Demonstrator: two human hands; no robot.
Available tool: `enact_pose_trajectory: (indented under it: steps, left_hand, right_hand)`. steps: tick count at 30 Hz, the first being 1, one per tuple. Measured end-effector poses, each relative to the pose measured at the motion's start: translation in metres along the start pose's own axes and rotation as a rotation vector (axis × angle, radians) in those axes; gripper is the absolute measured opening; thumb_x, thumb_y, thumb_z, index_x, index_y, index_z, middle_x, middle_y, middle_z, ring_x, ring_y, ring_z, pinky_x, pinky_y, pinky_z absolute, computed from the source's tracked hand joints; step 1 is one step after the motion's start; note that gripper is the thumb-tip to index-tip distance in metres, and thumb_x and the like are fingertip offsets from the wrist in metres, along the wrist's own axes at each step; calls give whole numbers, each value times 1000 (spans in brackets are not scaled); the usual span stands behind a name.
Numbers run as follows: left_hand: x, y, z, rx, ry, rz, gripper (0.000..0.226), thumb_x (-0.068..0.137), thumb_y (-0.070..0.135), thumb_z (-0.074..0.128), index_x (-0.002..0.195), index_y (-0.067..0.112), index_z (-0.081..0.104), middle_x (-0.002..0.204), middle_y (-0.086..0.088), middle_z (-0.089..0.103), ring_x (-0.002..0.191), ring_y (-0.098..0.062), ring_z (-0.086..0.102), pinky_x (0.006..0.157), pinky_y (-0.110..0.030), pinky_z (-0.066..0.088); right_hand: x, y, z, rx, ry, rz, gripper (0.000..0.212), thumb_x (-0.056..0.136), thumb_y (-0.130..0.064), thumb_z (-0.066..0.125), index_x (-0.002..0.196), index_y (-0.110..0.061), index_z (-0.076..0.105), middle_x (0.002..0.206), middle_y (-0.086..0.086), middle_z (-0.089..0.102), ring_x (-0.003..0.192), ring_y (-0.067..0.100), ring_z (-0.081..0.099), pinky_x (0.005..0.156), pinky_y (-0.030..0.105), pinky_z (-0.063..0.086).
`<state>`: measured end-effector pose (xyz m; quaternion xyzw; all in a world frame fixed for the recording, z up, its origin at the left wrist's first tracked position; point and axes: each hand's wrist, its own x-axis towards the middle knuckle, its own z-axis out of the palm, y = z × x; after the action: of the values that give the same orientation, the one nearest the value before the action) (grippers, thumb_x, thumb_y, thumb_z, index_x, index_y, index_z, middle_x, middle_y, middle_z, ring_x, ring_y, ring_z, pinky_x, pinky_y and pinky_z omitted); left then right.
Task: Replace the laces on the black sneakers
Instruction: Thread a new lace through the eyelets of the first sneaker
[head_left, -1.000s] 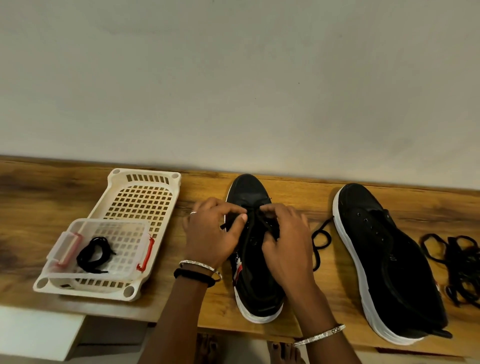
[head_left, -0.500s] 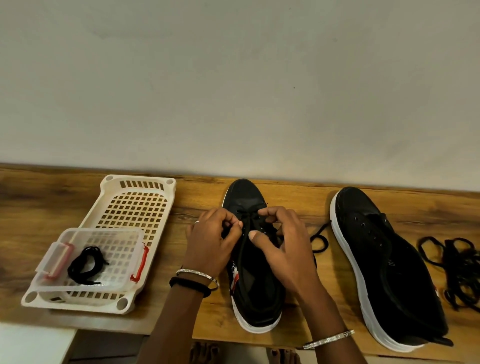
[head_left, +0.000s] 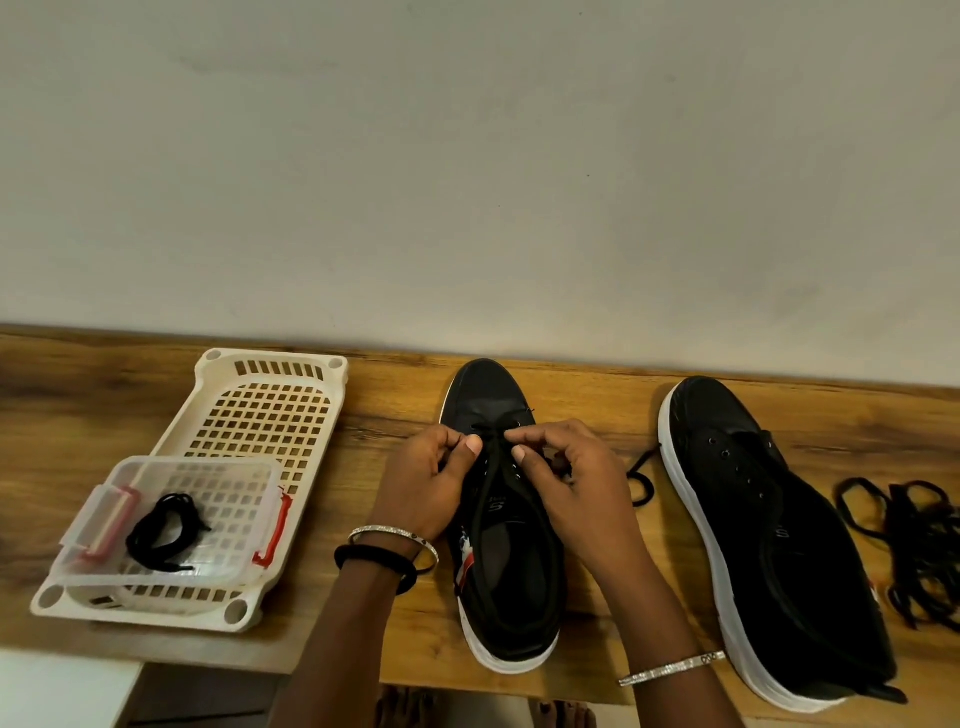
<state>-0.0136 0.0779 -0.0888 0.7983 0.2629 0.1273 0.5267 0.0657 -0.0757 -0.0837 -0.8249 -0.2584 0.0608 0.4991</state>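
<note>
The middle sneaker (head_left: 509, 551) lies at the centre of the desk (head_left: 78, 415), toe toward the far edge at the wall (head_left: 467, 156), heel at the near edge. A black lace (head_left: 493, 467) crosses its lowest eyelets and runs down over the tongue. Both hands are on the forward part of the lacing, one on each side and close together. The left hand (head_left: 421, 488) has its fingers curled round the sneaker's left eyelet edge, with the thumb laid on top. The right hand (head_left: 576, 483) pinches the lace between thumb and forefinger at the right eyelet row, and a loose loop of that lace lies on the desk just beyond its knuckles. Each wrist carries a silver bangle (head_left: 389, 532), and the left also a black band (head_left: 374, 558). The second sneaker (head_left: 769, 545) lies to the right, apart from the hands, unlaced, with its heel at the near edge. A heap of loose laces (head_left: 914, 545) rests near the desk's right end. On the left part of the desk stands a cream perforated basket (head_left: 260, 415). At its near end sits a clear container (head_left: 218, 488) with red clips, holding a coiled lace (head_left: 161, 530).
</note>
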Motion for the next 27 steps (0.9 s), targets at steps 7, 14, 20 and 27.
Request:
enact_pose_trajectory:
  steps: [7,14,20,27]
  left_hand:
    - [-3,3,-5,-9,38,86,11,98,26,60,90,19,63,67,-10,61,56,-16,53,54,-32,42]
    - [-6,8,-19,149,15,280,19,87,14,73,101,26,70,92,9,68,86,-7,65,76,-27,56]
    - [-7,10,-18,334,108,350,8,85,26,75,93,27,75,89,16,65,85,2,60,74,-17,48]
    - [-8,8,-7,148,113,241,2,88,17,72,87,19,71,82,12,70,79,-4,64,69,-18,50]
  right_hand:
    - [-1,-1,4,-43,52,-17,7,92,-25,67,93,-31,70,96,-18,63,95,13,59,80,45,53]
    - [-1,-1,1,-32,64,-70,22,95,-25,64,114,-33,72,104,-19,65,100,8,60,82,41,55]
    - [5,-5,-2,-102,20,-95,20,94,-28,69,113,-33,75,98,-15,64,86,0,56,71,26,49]
    - [10,-18,2,-320,-32,-99,6,92,-29,68,94,-34,69,91,-17,59,88,10,54,74,39,51]
